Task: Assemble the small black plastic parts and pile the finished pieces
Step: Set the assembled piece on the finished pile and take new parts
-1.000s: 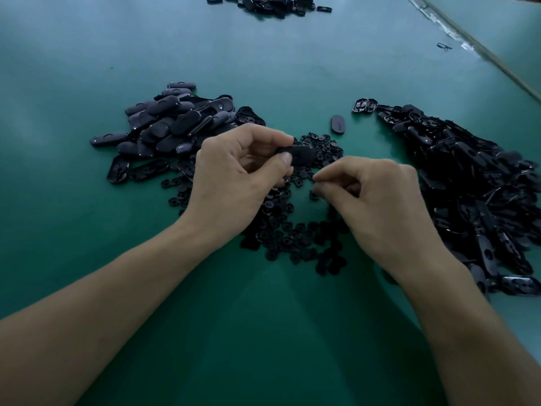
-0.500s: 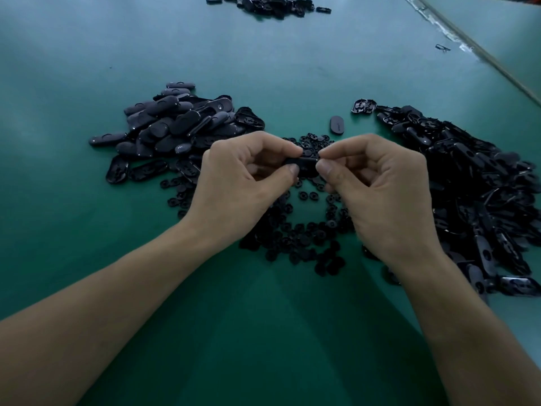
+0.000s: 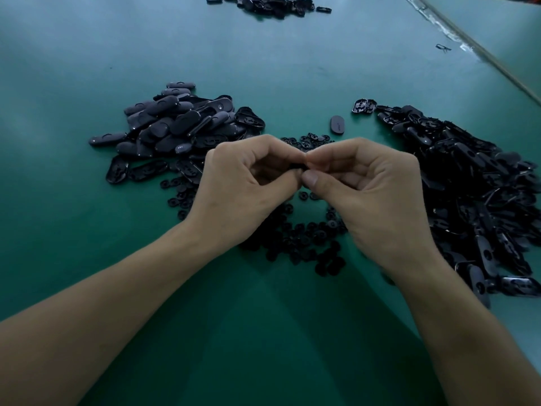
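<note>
A second ago our right hand (image 3: 377,200) sat lower, pinching over the small round bits; now it has come up to meet our left hand (image 3: 248,191), and the fingertips of both press together above the middle of the counter (image 3: 263,332). Half a second ago the black part (image 3: 297,166) between them showed plainly; now only a sliver of it shows, pinched between thumb and forefinger of each hand, so each grip is narrow and closed on it. We cannot tell how the pieces sit together, as the fingers cover them.

The piles have not moved. The finished pile (image 3: 178,124) of oval, matte pieces lies to the left and beyond our left hand, with a few open shells at its near edge. The round bits (image 3: 301,238) lie scattered under and between our wrists, partly hidden by both hands. The shell pile (image 3: 474,186), glossy and tangled, runs along the right, close beside our right wrist. One lone oval (image 3: 337,124) lies flat on the counter beyond our hands, between the two big piles, with another loose shell (image 3: 364,106) just beyond it to the right. A far pile (image 3: 272,4) sits at the top edge, well apart from the rest. A pale seam (image 3: 474,51) crosses the counter at the upper right.
</note>
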`<state>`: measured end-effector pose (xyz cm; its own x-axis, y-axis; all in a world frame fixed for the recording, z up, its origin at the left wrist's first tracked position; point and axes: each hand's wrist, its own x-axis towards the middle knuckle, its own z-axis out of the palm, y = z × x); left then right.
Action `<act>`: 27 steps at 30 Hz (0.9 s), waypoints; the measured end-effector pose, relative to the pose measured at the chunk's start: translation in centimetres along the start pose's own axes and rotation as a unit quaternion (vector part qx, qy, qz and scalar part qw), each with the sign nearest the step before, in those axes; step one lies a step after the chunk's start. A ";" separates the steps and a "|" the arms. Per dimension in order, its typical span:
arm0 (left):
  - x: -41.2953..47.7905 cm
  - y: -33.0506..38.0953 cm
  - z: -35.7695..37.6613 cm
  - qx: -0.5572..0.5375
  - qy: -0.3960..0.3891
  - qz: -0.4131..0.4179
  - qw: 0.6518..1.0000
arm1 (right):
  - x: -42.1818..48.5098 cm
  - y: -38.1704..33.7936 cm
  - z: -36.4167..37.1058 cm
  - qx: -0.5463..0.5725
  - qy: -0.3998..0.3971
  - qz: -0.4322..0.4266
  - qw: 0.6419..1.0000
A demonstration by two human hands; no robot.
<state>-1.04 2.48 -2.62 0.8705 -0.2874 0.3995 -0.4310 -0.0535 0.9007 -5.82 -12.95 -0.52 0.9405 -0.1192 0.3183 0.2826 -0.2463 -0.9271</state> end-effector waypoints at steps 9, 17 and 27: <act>-0.1 -0.1 0.0 -0.006 0.003 -0.004 1.000 | -0.1 -0.1 0.0 -0.077 0.033 -0.005 0.996; 0.1 -0.1 -0.3 -0.027 0.023 -0.027 0.999 | -0.1 -0.1 -0.4 -0.121 0.053 0.027 0.991; 0.1 0.1 -0.2 0.008 0.002 -0.004 1.000 | -0.2 -0.5 -0.1 -0.163 0.026 0.032 0.986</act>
<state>-0.96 2.66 -2.50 0.8750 -0.2824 0.3932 -0.4280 -0.0720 0.9009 -6.19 -12.89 -0.08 0.9410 -0.1918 0.2788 0.1390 -0.5319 -0.8353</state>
